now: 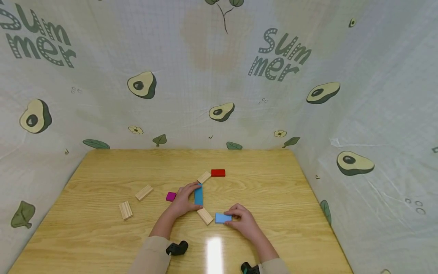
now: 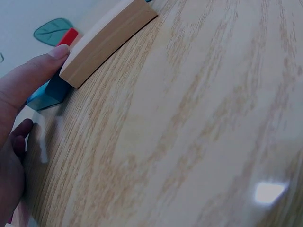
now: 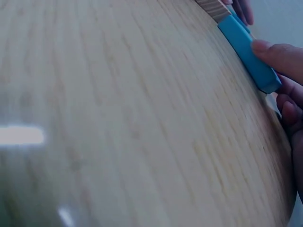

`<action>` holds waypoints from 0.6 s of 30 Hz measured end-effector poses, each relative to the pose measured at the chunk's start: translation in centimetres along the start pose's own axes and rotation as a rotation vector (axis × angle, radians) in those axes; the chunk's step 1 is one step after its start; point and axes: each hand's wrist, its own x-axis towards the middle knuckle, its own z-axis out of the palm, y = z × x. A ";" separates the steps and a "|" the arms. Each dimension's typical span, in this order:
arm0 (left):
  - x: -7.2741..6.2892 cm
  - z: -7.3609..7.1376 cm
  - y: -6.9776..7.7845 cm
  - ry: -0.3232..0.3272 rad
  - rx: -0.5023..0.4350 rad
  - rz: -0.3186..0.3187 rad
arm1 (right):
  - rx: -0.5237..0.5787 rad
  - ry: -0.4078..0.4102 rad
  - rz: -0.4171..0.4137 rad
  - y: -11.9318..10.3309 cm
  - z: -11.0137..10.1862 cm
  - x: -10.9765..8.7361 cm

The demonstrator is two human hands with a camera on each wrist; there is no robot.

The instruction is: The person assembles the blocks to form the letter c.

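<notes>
My left hand (image 1: 183, 201) spans a darker blue block (image 1: 198, 196), thumb at its near end and fingertips at its far end. At that near end, a plain wooden block (image 1: 205, 216) slants toward the right; it fills the top of the left wrist view, close to the thumb (image 2: 42, 66). Farther back, another wooden block (image 1: 204, 177) leads up to a red block (image 1: 218, 173). My right hand (image 1: 243, 220) pinches a light blue block (image 1: 221, 218) across its right end, just right of the slanted wooden block. The right wrist view shows the thumb (image 3: 279, 56) on its long side.
A small magenta block (image 1: 171, 196) lies left of my left hand. Two more wooden blocks (image 1: 144, 192) rest farther left on the wood-grain table (image 1: 267, 171). A printed cloth (image 1: 184, 125) hangs behind the table and at its sides.
</notes>
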 end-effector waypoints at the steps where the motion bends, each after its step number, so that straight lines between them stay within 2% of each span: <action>1: 0.0 0.0 0.0 0.002 0.001 0.001 | 0.003 -0.007 0.003 0.0 0.0 0.0; 11: 0.0 0.0 0.0 -0.001 0.000 0.002 | 0.045 -0.073 0.017 0.0 -0.2 -0.1; 15: 0.0 0.0 0.2 -0.003 -0.004 -0.001 | 0.031 -0.101 0.004 -2.5 -0.7 -0.5; 18: 0.0 0.0 0.1 0.001 -0.003 0.001 | 0.019 -0.111 -0.003 -2.9 -0.7 -0.5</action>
